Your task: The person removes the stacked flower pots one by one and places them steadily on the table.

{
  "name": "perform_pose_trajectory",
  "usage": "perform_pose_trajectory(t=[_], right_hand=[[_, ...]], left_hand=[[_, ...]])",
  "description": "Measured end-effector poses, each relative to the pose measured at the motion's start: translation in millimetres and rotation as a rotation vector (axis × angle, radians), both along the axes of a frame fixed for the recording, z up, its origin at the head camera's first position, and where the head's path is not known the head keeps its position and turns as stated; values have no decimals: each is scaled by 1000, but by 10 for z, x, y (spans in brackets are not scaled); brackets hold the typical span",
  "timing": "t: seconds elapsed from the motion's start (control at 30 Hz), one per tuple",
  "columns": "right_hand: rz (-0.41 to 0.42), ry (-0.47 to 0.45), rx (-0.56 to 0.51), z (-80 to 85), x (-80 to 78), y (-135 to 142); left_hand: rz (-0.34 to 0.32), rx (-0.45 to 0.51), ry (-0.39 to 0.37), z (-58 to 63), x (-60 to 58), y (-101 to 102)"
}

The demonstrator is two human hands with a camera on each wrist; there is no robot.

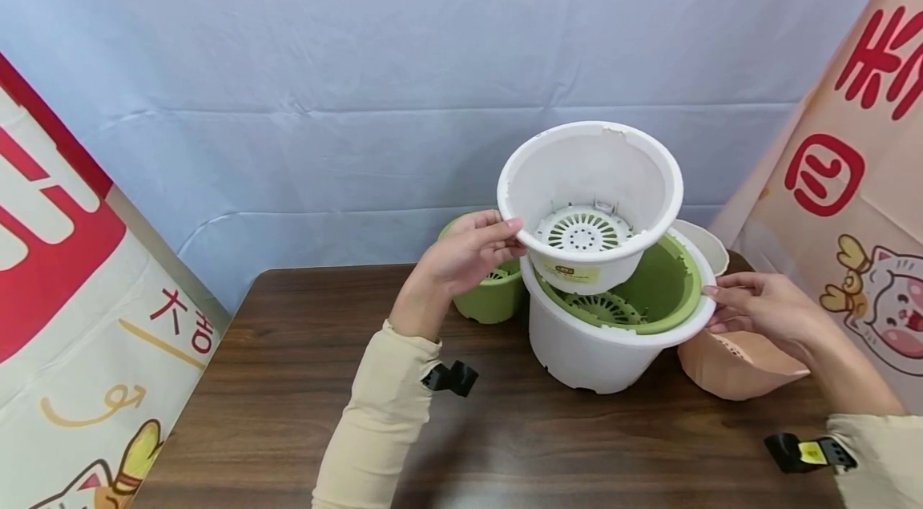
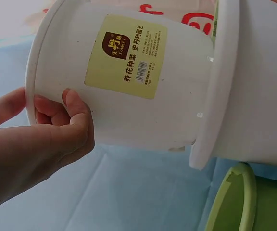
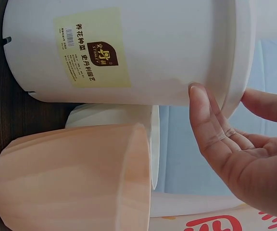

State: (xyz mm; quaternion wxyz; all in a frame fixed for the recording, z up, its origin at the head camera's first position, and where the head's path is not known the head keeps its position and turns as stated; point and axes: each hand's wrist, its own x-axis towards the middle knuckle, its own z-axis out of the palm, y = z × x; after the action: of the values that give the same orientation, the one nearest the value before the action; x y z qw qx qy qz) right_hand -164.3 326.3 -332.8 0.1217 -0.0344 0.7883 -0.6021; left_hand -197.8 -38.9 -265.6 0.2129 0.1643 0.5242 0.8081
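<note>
My left hand (image 1: pixel 472 251) pinches the rim of a smaller white flower pot (image 1: pixel 526 172), thumb on top and fingers curled beneath. This pot is tilted, its slotted base low over a green pot (image 1: pixel 667 284) nested inside a larger white pot (image 1: pixel 591 353). A yellow label (image 2: pixel 126 55) shows on the smaller pot's side in the left wrist view. With thumb and fingers, my right hand (image 1: pixel 767 309) grips the right rim of the larger white pot, which stands upright on the table. Its label (image 3: pixel 93 48) faces the right wrist camera.
A small green pot (image 1: pixel 490 300) stands left of the large pot, partly behind my left hand. At right are a peach pot (image 1: pixel 735 365) and, behind it, a cream pot (image 1: pixel 710 248). The brown wooden table (image 1: pixel 288 413) ends at a pale blue cloth (image 1: pixel 324 132).
</note>
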Motion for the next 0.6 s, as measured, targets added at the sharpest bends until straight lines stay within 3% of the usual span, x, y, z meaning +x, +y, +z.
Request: perform_pose_trajectory(t=[0.6], right_hand=[[9, -15, -81, -7, -1, 24]], left_hand=[[71, 58, 75, 58, 95, -444]])
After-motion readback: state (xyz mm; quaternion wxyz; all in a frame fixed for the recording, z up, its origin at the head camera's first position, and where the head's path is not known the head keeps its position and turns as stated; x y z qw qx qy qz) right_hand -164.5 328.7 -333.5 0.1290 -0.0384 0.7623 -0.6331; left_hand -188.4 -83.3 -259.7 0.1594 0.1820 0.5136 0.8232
